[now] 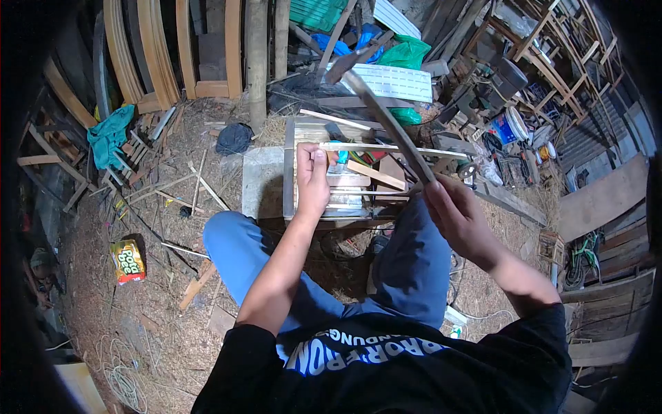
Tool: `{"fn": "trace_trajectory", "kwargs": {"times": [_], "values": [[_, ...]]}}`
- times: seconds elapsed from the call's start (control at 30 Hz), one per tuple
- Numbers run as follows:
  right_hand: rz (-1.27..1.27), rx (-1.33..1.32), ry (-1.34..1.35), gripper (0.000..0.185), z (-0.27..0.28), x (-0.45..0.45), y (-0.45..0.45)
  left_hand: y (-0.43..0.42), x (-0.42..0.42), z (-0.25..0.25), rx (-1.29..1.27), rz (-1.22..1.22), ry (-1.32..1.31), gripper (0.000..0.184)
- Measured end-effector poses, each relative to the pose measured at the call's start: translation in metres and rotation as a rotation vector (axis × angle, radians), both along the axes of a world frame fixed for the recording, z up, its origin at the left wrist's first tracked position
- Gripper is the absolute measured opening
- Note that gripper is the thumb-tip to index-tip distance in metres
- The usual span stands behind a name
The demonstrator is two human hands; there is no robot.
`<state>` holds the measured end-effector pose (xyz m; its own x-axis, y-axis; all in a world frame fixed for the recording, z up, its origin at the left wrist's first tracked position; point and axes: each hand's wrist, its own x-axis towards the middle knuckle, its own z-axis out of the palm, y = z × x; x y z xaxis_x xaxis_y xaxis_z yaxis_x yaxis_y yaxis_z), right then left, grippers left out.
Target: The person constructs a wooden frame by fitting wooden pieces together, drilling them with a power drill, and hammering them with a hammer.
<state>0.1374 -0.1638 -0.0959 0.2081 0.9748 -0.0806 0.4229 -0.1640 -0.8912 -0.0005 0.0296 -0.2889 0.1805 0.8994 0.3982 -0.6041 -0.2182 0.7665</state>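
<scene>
My right hand (463, 215) is wrapped round the lower end of the wooden handle of a hammer (386, 119). The hammer is raised and tilted, its head up and to the left, above the low wooden bench (289, 181). My left hand (314, 178) closes round the left end of a thin wooden strip (441, 152), thumb on top. The strip reaches rightward over the bench and passes behind the hammer handle. Whether a nail is between my left fingers I cannot tell. Beneath the strip lie short wood pieces (376, 174) and a bright blue item (343, 156).
My bent knees flank the bench. Wood scraps, a yellow snack packet (128, 262) and a black plastic bag (235, 139) litter the floor at left. A round post (257, 65) and wooden frames (157, 55) stand behind. A white bucket (510, 126) and tools crowd the right.
</scene>
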Motion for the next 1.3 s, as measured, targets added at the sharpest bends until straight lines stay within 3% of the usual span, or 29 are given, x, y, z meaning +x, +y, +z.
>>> {"fn": "trace_trajectory", "kwargs": {"times": [0.07, 0.2, 0.37, 0.6, 0.7, 0.8, 0.83, 0.97, 1.07, 1.2, 1.3], "values": [[0.015, 0.077, -0.049, 0.035, -0.019, 0.003, -0.001, -0.001, -0.001, 0.002, 0.016, 0.01, 0.027, 0.015], [0.095, -0.221, -0.248, 0.034, -0.007, 0.001, 0.002, -0.002, -0.002, 0.003, -0.004, 0.003, 0.013, 0.015], [0.024, 0.09, -0.025, 0.037, -0.002, -0.01, -0.001, 0.0, 0.0, 0.0, -0.014, -0.004, -0.004, 0.016], [0.094, -0.121, -0.195, 0.033, -0.024, 0.006, 0.002, -0.002, -0.001, 0.005, 0.017, 0.024, 0.022, 0.018], [0.035, 0.055, -0.039, 0.032, -0.012, -0.005, -0.002, -0.002, -0.001, 0.002, 0.022, 0.026, 0.025, 0.018], [0.032, 0.029, -0.152, 0.037, -0.021, 0.0, -0.003, -0.002, -0.002, 0.005, 0.016, 0.023, 0.021, 0.017], [0.067, -0.145, -0.258, 0.039, -0.02, 0.004, 0.0, -0.004, -0.002, 0.007, 0.006, 0.021, 0.017, 0.017], [0.076, -0.132, -0.171, 0.033, -0.022, 0.01, 0.001, -0.002, -0.001, 0.006, 0.02, 0.027, 0.027, 0.015], [0.046, 0.049, -0.093, 0.035, -0.023, 0.004, -0.001, -0.002, -0.001, 0.0, 0.013, 0.026, 0.038, 0.017], [0.115, -0.239, -0.225, 0.035, -0.022, 0.007, 0.002, -0.001, 0.001, 0.001, 0.004, 0.007, 0.011, 0.019], [0.061, -0.066, -0.189, 0.035, -0.019, 0.007, 0.002, 0.001, 0.001, 0.0, 0.026, 0.029, 0.03, 0.02]]}}
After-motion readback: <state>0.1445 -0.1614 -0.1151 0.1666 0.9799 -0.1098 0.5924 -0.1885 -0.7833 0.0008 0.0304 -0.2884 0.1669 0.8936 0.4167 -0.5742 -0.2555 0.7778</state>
